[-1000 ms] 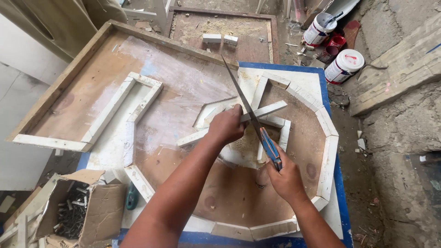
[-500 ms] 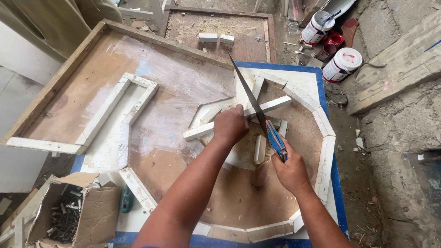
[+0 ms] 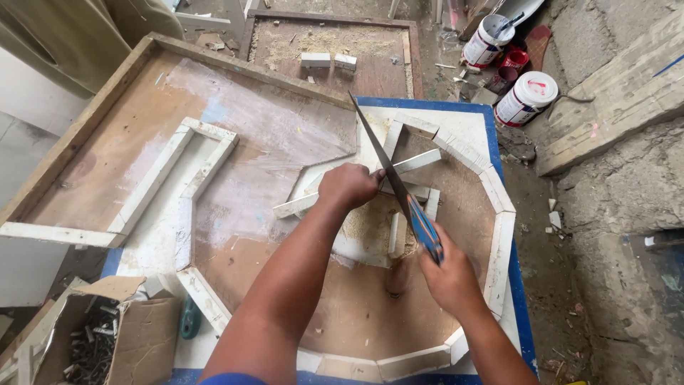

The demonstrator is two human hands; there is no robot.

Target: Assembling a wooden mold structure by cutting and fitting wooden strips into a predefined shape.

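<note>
While the left hand [image 3: 349, 185] presses down on a white wooden strip [image 3: 420, 161], closed over it in a firm grip, the right hand [image 3: 449, 278] is wrapped around the blue handle of a handsaw [image 3: 390, 175]. The saw blade crosses the strip just beside the left hand's knuckles, on their right, and its tip points away from the person. The strip lies across a small white frame, well inside a larger eight-sided white frame [image 3: 499, 235]. A patch of sawdust [image 3: 367, 224] lies just below the strip, toward the person.

To saw well here, I judge that the holding hand should stay pressed flat and clear of the teeth, since the blade runs very near the fingers. Long, even strokes with light pressure would likely keep the cut straight, and the strip should not rock on the pieces under it.

Further from the strip, to its left, a half-built white frame [image 3: 192, 178] rests on a brown board [image 3: 107, 142]. A cardboard box of nails [image 3: 107, 342] sits near the person's left elbow. Paint cans [image 3: 527, 96] stand on the ground well beyond the strip, to its right.
</note>
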